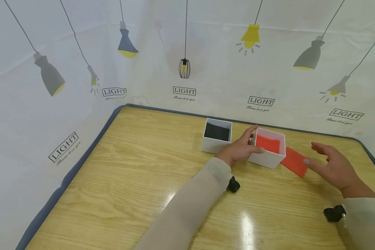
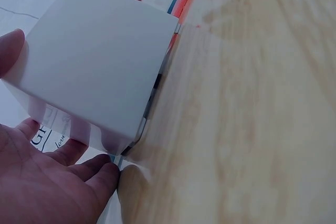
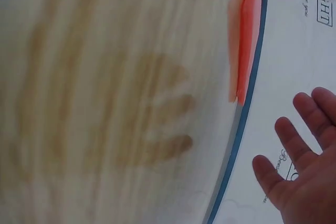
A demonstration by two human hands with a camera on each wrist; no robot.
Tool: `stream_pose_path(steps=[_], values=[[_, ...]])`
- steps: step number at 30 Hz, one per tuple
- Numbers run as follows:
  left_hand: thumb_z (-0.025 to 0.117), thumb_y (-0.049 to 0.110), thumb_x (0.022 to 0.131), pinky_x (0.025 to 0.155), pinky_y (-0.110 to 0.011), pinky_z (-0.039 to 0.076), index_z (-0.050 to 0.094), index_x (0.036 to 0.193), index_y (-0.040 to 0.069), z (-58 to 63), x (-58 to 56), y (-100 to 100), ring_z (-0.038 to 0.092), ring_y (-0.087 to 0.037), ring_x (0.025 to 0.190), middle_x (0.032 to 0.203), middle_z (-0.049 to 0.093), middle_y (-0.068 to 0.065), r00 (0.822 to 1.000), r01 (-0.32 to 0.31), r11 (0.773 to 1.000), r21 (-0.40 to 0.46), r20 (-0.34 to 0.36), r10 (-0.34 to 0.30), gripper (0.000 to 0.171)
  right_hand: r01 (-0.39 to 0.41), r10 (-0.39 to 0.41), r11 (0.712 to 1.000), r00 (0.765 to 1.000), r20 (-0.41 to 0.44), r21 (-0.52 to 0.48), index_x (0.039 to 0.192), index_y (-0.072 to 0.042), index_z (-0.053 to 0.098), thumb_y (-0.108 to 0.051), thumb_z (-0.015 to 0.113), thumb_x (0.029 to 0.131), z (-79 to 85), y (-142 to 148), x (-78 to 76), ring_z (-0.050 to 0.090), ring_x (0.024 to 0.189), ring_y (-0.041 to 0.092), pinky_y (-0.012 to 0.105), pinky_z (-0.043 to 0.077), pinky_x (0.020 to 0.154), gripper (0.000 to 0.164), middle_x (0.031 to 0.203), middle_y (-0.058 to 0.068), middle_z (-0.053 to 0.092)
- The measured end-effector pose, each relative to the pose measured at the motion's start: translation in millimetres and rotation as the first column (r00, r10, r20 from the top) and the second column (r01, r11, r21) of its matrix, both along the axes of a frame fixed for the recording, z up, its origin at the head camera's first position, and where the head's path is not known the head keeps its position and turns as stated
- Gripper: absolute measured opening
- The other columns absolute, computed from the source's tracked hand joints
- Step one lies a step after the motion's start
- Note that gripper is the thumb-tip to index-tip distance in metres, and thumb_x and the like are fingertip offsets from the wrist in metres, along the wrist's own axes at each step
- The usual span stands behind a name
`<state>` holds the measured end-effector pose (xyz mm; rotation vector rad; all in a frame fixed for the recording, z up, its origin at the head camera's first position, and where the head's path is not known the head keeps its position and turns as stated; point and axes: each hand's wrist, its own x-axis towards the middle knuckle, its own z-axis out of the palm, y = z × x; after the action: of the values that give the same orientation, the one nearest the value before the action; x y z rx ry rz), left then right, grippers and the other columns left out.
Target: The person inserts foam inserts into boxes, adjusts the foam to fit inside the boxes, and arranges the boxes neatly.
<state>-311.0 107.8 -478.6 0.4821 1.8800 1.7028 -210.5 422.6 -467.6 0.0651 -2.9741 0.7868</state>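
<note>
My left hand (image 1: 242,149) holds a white open-topped box (image 1: 265,159), its thumb over the front side and its fingers along the left side. Red material (image 1: 267,143) lies inside that box. In the left wrist view, the box (image 2: 100,61) stands on the table between thumb and fingers. A flat red rectangular piece (image 1: 294,162) lies on the table just right of the box. Beside it is my right hand (image 1: 335,166), fingers apart and holding nothing. The thumb overlaps the red piece's edge in the head view; I cannot tell whether they touch. Spread fingers (image 3: 296,145) show in the right wrist view.
A second white box (image 1: 215,146) with dark material (image 1: 217,132) inside stands left of the held box, close to my left wrist. The wooden table (image 1: 128,166) ends at a dark blue edge along a white printed curtain (image 1: 215,41).
</note>
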Motion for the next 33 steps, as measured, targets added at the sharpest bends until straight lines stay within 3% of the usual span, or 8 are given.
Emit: stream_pose_path(steps=[3, 7, 11, 17, 23, 33], values=[[0.077, 0.021, 0.094, 0.128, -0.042, 0.028, 0.022, 0.165, 0.048, 0.2, -0.3, -0.4, 0.029, -0.018, 0.157, 0.171, 0.028, 0.006, 1.0, 0.005, 1.0, 0.003, -0.005, -0.005, 0.094, 0.009, -0.012, 0.999, 0.995, 0.1, 0.032, 0.162, 0.007, 0.025, -0.047, 0.066, 0.102, -1.9, 6.2, -2.4, 0.035, 0.134, 0.061, 0.078, 0.037, 0.097, 0.091, 0.154, 0.04, 0.038], [0.077, 0.021, 0.094, 0.128, -0.043, 0.028, 0.022, 0.164, 0.049, 1.2, -0.1, -0.4, 0.031, -0.018, 0.156, 0.17, 0.028, 0.006, 1.0, 0.003, 1.0, -0.002, -0.004, -0.003, 0.094, 0.009, -0.024, 0.998, 0.968, 0.249, 0.061, 0.163, 0.01, 0.016, -0.056, 0.063, 0.101, -1.9, 13.2, -6.5, 0.03, 0.136, 0.063, 0.08, 0.037, 0.099, 0.101, 0.158, 0.042, 0.028], [0.078, 0.022, 0.094, 0.128, -0.043, 0.028, 0.023, 0.163, 0.052, 1.7, 0.3, -0.7, 0.031, -0.017, 0.156, 0.17, 0.028, 0.008, 1.0, -0.001, 1.0, -0.008, 0.003, 0.001, 0.093, -0.02, -0.01, 0.996, 0.946, 0.325, 0.088, 0.159, 0.016, 0.015, -0.059, 0.064, 0.1, -3.4, 15.6, -10.5, 0.03, 0.137, 0.065, 0.079, 0.038, 0.104, 0.108, 0.158, 0.045, 0.025], [0.077, 0.021, 0.094, 0.128, -0.044, 0.026, 0.022, 0.164, 0.051, 0.9, -0.5, -0.6, 0.03, -0.018, 0.157, 0.171, 0.026, 0.007, 1.0, 0.003, 1.0, -0.01, 0.005, -0.003, 0.093, -0.052, 0.003, 0.99, 0.936, 0.351, 0.131, 0.154, 0.024, 0.019, -0.06, 0.07, 0.095, -7.4, 14.9, -12.9, 0.03, 0.135, 0.065, 0.078, 0.036, 0.106, 0.114, 0.154, 0.049, 0.025], [0.077, 0.021, 0.094, 0.128, -0.044, 0.027, 0.023, 0.163, 0.051, -0.2, -1.2, -0.2, 0.03, -0.018, 0.157, 0.171, 0.027, 0.006, 1.0, 0.005, 1.0, -0.009, 0.002, -0.005, 0.093, -0.061, -0.009, 0.983, 0.924, 0.383, 0.172, 0.151, 0.025, 0.025, -0.062, 0.078, 0.088, -6.5, 11.4, -15.7, 0.032, 0.13, 0.063, 0.077, 0.041, 0.103, 0.12, 0.149, 0.048, 0.029], [0.077, 0.02, 0.094, 0.128, -0.045, 0.026, 0.022, 0.164, 0.05, -1.3, -1.1, 0.6, 0.031, -0.019, 0.156, 0.171, 0.027, 0.007, 1.0, 0.0, 1.0, -0.004, 0.003, 0.0, 0.094, -0.091, -0.016, 0.95, 0.941, 0.338, 0.299, 0.141, 0.026, 0.038, -0.062, 0.087, 0.076, -5.2, 0.7, -20.1, 0.041, 0.117, 0.06, 0.07, 0.051, 0.091, 0.12, 0.132, 0.047, 0.042]])
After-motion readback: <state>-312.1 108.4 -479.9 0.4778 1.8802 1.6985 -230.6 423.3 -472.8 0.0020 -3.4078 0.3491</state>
